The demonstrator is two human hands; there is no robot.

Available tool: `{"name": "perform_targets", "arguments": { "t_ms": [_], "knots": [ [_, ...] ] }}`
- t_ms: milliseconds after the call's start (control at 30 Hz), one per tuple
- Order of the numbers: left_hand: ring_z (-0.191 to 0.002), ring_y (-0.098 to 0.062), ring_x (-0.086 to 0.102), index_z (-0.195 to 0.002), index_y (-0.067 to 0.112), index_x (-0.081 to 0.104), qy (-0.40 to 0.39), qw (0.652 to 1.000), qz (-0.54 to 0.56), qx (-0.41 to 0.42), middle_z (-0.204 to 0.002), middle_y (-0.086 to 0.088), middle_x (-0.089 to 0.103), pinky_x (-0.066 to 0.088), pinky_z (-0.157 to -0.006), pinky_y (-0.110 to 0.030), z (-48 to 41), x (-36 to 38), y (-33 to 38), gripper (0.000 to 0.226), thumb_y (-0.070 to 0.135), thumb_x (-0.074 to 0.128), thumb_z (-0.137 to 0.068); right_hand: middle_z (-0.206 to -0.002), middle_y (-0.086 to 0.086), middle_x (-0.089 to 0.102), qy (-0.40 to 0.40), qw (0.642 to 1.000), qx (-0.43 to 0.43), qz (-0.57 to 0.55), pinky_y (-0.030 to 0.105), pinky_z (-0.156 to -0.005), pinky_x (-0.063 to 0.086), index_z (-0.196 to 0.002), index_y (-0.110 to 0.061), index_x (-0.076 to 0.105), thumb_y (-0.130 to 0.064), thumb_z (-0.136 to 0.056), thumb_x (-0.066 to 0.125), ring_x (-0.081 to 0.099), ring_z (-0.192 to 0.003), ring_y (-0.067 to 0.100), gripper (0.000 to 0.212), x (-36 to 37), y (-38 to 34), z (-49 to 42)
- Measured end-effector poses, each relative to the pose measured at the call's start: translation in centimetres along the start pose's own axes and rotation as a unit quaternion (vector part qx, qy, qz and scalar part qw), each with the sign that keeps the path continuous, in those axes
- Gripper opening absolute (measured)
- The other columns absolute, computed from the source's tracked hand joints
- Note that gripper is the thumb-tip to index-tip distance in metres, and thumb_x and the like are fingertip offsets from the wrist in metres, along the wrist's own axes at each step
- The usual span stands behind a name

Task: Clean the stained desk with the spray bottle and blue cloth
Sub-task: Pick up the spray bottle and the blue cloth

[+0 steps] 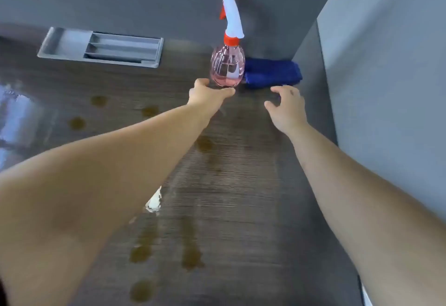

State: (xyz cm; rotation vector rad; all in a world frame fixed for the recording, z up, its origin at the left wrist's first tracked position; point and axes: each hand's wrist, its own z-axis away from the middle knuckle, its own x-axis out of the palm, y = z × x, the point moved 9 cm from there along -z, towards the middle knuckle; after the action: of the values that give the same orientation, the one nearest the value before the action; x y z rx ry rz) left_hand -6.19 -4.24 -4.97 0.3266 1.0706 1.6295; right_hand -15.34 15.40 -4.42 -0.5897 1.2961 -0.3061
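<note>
Pink-tinted and upright, the spray bottle (227, 69) stands at the back of the desk (241, 197) against the grey partition, long axis vertical, nozzle topmost. I take it as my landmark. Touching its right side lies the folded blue cloth (272, 72), long axis across the desk. My left hand (209, 93) sits just in front of the bottle's base, fingers spread and empty, thumb near the glass; whether it touches I cannot tell. My right hand (287, 105) hovers near the cloth's front edge, fingers parted, holding nothing. Brown stains (190, 259) lie well forward of the bottle, untreated. Left hand is nearer the bottle; I judge both pickups imminent.
</note>
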Motion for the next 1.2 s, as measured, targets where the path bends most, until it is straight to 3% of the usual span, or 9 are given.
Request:
{"name": "perform_targets", "arguments": {
  "t_ms": [100,167,300,400,533,833,900,967,1200],
  "knots": [
    [-0.088,-0.011,0.049,-0.135,0.019,0.036,0.024,0.999,-0.018,0.026,-0.132,0.0,0.045,0.033,-0.053,-0.016,-1.4,1.0,1.8,0.074,0.036,0.075,-0.075,-0.156,0.008,0.017,-0.044,0.987,-0.065,0.14,0.044,-0.111,0.024,-0.142,-0.025,0.037,-0.03,-0.092,0.056,0.011,-0.143,0.033,0.053,1.0,-0.8,-3.2],
    [-0.097,-0.012,0.054,-0.132,0.018,0.04,0.035,0.999,-0.002,0.037,-0.13,0.001,0.049,0.037,-0.055,-0.016,-2.8,1.6,2.0,0.078,0.037,0.079,-0.067,-0.157,0.008,0.015,-0.055,0.977,-0.102,0.18,0.046,-0.113,0.02,-0.144,-0.025,0.035,-0.03,-0.092,0.057,0.008,-0.144,0.033,0.057,1.6,-1.4,-4.8],
    [-0.105,-0.013,0.057,-0.126,0.021,0.045,0.084,0.994,-0.009,0.072,-0.122,0.006,0.054,0.05,-0.077,-0.026,-4.6,1.4,2.9,0.086,0.043,0.083,-0.052,-0.154,0.006,0.027,-0.059,0.966,-0.141,0.211,0.046,-0.112,0.022,-0.142,-0.028,0.039,-0.035,-0.091,0.058,0.021,-0.14,0.032,0.055,2.3,-1.3,-7.1],
    [-0.109,-0.012,0.053,-0.125,0.021,0.039,0.098,0.991,-0.028,0.089,-0.123,0.007,0.05,0.045,-0.079,-0.026,-5.5,1.1,3.5,0.083,0.037,0.084,-0.058,-0.145,0.003,0.038,-0.043,0.961,-0.158,0.222,0.048,-0.106,0.028,-0.136,-0.032,0.046,-0.044,-0.087,0.06,0.032,-0.132,0.032,0.052,1.9,-1.3,-8.0],
    [-0.112,-0.011,0.051,-0.136,0.022,0.03,0.091,0.989,-0.034,0.114,-0.13,0.007,0.049,0.041,-0.083,-0.023,-5.8,1.5,4.2,0.096,0.032,0.086,-0.059,-0.132,0.001,0.048,0.001,0.963,-0.173,0.206,0.041,-0.099,0.029,-0.126,-0.032,0.057,-0.039,-0.092,0.055,0.039,-0.121,0.028,0.035,1.2,-1.5,-8.6],
    [-0.101,-0.009,0.057,-0.124,0.026,0.038,0.075,0.983,-0.079,0.15,-0.118,0.01,0.056,0.045,-0.08,-0.023,-1.9,1.0,4.2,0.083,0.033,0.086,-0.056,-0.118,0.007,0.061,0.043,0.982,-0.136,0.127,0.041,-0.089,0.04,-0.121,-0.016,0.059,-0.022,-0.101,0.037,0.053,-0.107,0.03,0.03,-0.6,-2.1,-6.9],
    [-0.102,-0.009,0.056,-0.125,0.027,0.037,0.054,0.982,-0.085,0.158,-0.118,0.011,0.055,0.047,-0.083,-0.025,0.1,1.0,3.7,0.084,0.034,0.086,-0.057,-0.109,0.009,0.063,0.051,0.99,-0.102,0.083,0.035,-0.069,0.046,-0.118,-0.016,0.056,-0.022,-0.102,0.033,0.056,-0.093,0.033,0.029,-1.8,-1.1,-4.8],
    [-0.102,-0.009,0.056,-0.126,0.028,0.036,0.036,0.983,-0.087,0.161,-0.117,0.012,0.054,0.046,-0.083,-0.025,2.2,0.8,3.1,0.084,0.034,0.086,-0.058,-0.1,0.007,0.06,0.045,0.995,-0.067,0.065,0.03,-0.056,0.037,-0.117,-0.016,0.053,-0.023,-0.102,0.029,0.054,-0.087,0.031,0.029,-2.7,0.1,-2.2],
    [-0.095,-0.006,0.06,-0.113,0.032,0.04,-0.028,0.982,-0.092,0.16,-0.1,0.019,0.058,0.049,-0.082,-0.025,9.4,-0.9,-0.6,0.076,0.031,0.089,-0.056,-0.107,0.002,0.055,-0.025,0.997,0.06,-0.049,0.024,-0.074,0.031,-0.118,-0.012,0.054,-0.022,-0.102,0.034,0.046,-0.091,0.017,0.027,-3.6,5.0,10.0]
  ]
}}
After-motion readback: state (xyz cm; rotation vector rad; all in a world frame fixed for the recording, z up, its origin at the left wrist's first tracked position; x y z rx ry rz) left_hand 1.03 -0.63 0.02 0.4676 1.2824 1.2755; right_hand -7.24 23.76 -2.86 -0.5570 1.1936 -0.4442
